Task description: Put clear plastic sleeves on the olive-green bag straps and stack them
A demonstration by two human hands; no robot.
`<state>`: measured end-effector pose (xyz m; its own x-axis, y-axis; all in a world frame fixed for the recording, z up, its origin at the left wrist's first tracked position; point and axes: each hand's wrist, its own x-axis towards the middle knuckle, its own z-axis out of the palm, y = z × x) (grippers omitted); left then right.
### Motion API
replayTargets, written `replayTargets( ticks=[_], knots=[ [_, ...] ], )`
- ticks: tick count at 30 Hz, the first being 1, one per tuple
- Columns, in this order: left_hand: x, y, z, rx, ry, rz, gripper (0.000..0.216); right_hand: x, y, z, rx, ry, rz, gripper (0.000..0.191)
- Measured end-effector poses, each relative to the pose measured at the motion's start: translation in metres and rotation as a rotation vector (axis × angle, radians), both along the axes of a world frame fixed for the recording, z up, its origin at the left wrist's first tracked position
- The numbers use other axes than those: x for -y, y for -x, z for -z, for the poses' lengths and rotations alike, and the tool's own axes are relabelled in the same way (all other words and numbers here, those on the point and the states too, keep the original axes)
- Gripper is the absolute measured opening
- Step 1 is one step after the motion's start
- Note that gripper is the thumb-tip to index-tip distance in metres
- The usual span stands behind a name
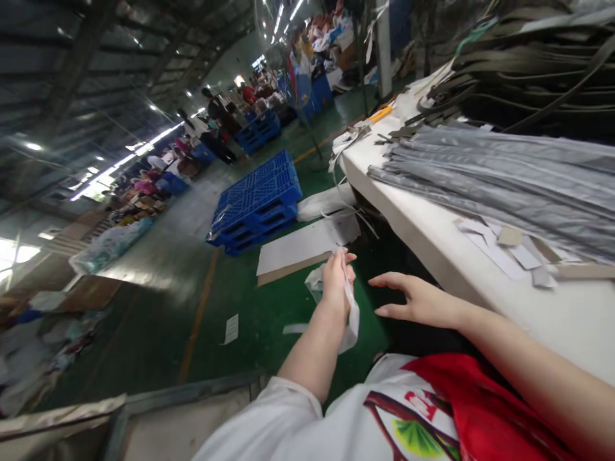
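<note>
In the head view my left hand is closed around a white strip, which looks like thin tape or fabric. One loop of the strip hangs below the wrist, and more white material bunches behind the hand. Just to the right, my right hand is held in the air with thumb and fingers apart and nothing between them. It is close to the edge of the white table. Bundles of grey strips lie on that table.
Dark olive straps are heaped at the table's far side. Paper scraps and an orange-handled tool lie on the tabletop. Stacked blue pallets and a flat white board rest on the green floor. People stand in the background.
</note>
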<state>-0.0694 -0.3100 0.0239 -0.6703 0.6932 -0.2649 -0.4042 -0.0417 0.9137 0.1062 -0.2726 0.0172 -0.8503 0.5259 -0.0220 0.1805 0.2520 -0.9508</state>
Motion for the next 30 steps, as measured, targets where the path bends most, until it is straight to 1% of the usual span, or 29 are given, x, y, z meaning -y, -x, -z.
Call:
replayTargets(
  ticks=[2,5,8,11,13,15,18,20,23,25,26,27,28,29,30],
  knots=[
    [-0.007,-0.021,0.003,-0.016,-0.014,0.073,0.026,0.006,-0.002,-0.001,-0.052,0.103,-0.073,0.063],
    [-0.014,-0.035,0.005,-0.097,-0.049,0.101,0.033,0.011,-0.008,0.004,-0.086,0.293,-0.117,0.051],
    [-0.018,-0.033,0.007,-0.194,-0.063,0.086,0.040,0.015,-0.019,0.010,-0.066,0.449,-0.142,0.041],
    [-0.021,-0.021,0.011,-0.268,-0.042,0.065,0.044,0.018,-0.034,0.009,-0.073,0.631,-0.125,0.044],
    [-0.022,-0.011,0.013,-0.312,-0.027,0.038,0.045,0.020,-0.047,0.009,-0.043,0.671,-0.062,0.046],
    [-0.022,0.001,0.016,-0.343,-0.009,0.010,0.045,0.020,-0.060,0.011,0.015,0.613,0.013,0.044],
    [-0.021,0.018,0.024,-0.384,0.039,-0.006,0.043,0.020,-0.080,0.018,0.130,0.417,0.122,0.037],
    [-0.020,0.028,0.031,-0.417,0.092,0.013,0.041,0.019,-0.092,0.019,0.218,0.283,0.186,0.033],
    [-0.017,0.032,0.040,-0.478,0.199,0.112,0.036,0.020,-0.105,0.006,0.369,0.070,0.260,0.022],
    [-0.014,0.023,0.040,-0.536,0.241,0.194,0.033,0.022,-0.110,-0.008,0.484,-0.086,0.277,0.016],
    [-0.012,0.014,0.037,-0.563,0.240,0.225,0.035,0.023,-0.111,-0.016,0.532,-0.162,0.264,0.013],
    [-0.009,0.003,0.032,-0.595,0.221,0.282,0.039,0.025,-0.111,-0.023,0.570,-0.228,0.236,0.011],
    [-0.006,-0.011,0.026,-0.632,0.181,0.392,0.045,0.027,-0.111,-0.030,0.595,-0.279,0.196,0.010],
    [-0.003,-0.025,0.019,-0.669,0.122,0.571,0.051,0.029,-0.110,-0.035,0.608,-0.311,0.152,0.011],
    [0.000,-0.041,0.012,-0.695,0.052,0.806,0.054,0.031,-0.110,-0.039,0.612,-0.320,0.114,0.011]
  ],
)
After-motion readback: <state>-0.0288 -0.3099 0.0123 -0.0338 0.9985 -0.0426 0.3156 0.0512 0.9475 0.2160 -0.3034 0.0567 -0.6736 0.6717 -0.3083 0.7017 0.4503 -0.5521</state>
